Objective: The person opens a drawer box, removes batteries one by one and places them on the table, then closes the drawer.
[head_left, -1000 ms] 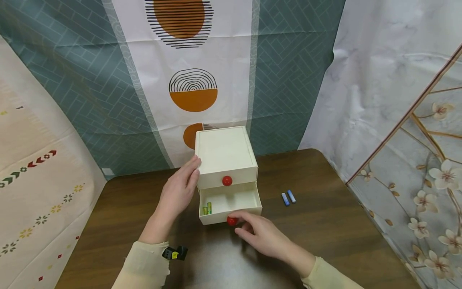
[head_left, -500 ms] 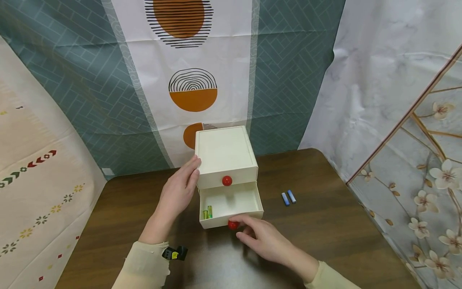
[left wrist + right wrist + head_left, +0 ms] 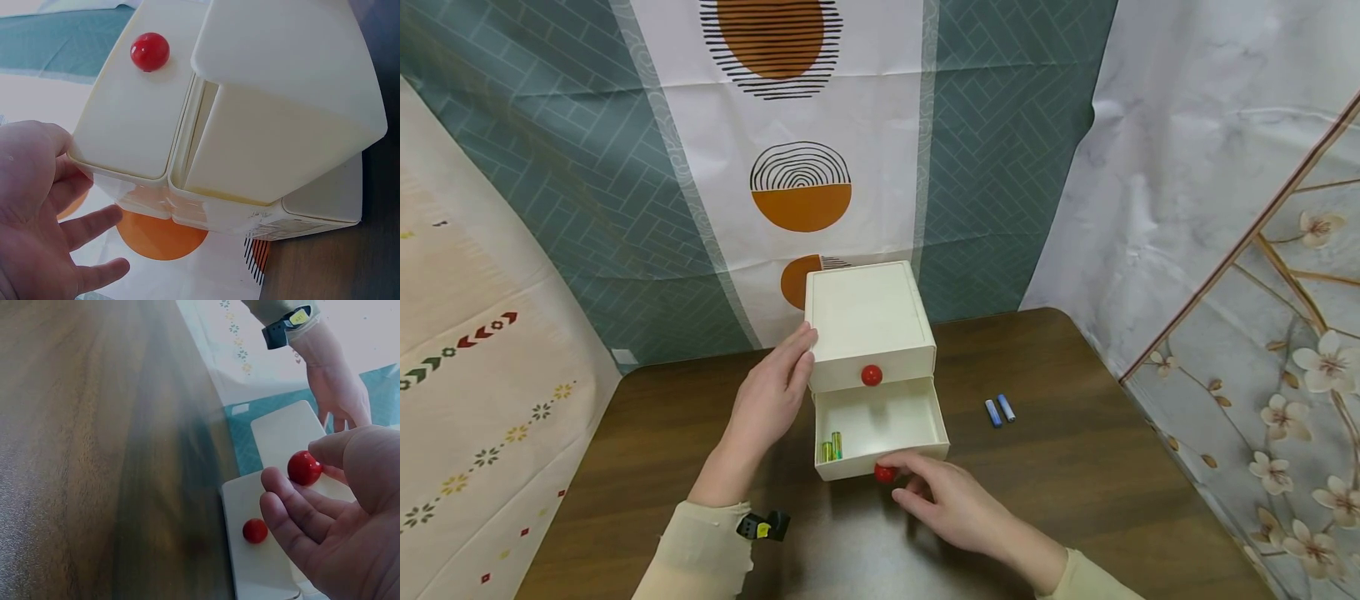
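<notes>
Table (image 3: 1075, 483): dark wood, lying below the grip of the right hand (image 3: 951, 500) and spreading to both sides of it.
Cabinet (image 3: 865, 308): cream, standing just beyond the grip.
Extended drawer (image 3: 853, 468): stands out from the cabinet, its front wall at the grip. Step in hand, as judged: opening this drawer while the cabinet is steadied. The next move would seem to call for releasing the hold, so that fingers are free to reach the batteries.
Left hand (image 3: 771, 396): against the cabinet's left side, beyond and to the left of the grip; fingers extended and somewhat spread, grasping nothing.
Right hand: lightly grasping the red knob (image 3: 885, 472), parted by little more than the knob itself; index finger bent over its top, thumb just beside. Whether the thumb presses on it cannot be told.
Upper knob (image 3: 872, 376): red, beyond the grip, untouched.
Blue batteries (image 3: 1007, 408): two, on the table, to the right of the grip and farther from the person, well apart from it.
Green batteries (image 3: 837, 445): two, upright or nearly so, inside the drawer's near left corner, to the left of the grip.
</notes>
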`<state>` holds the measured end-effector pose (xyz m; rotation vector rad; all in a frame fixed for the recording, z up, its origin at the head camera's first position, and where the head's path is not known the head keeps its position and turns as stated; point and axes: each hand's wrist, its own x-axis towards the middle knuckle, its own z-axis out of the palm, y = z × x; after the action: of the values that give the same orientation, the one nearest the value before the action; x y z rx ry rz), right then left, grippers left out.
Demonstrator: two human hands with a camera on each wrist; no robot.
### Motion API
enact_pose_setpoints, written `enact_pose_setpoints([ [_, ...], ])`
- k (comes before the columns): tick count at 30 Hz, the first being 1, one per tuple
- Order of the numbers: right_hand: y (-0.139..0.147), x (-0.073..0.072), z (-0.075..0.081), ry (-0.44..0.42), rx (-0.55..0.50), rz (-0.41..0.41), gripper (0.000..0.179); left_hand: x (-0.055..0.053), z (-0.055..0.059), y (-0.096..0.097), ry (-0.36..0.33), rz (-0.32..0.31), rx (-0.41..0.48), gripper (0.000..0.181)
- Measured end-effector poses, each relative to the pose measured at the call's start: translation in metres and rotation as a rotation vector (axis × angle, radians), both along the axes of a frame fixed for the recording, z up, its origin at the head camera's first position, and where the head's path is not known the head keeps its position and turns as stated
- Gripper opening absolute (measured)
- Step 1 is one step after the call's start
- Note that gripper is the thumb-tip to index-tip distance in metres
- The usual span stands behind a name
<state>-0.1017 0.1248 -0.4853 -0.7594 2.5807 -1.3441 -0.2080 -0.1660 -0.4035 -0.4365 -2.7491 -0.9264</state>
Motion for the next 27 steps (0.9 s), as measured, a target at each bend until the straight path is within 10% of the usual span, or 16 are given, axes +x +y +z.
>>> enact_pose_setpoints([
  [27,0.004,0.013,0.002,-0.029,-0.003,0.012,0.036,0.000,-0.001,0.001,0.024,0.003,0.011,0.049],
])
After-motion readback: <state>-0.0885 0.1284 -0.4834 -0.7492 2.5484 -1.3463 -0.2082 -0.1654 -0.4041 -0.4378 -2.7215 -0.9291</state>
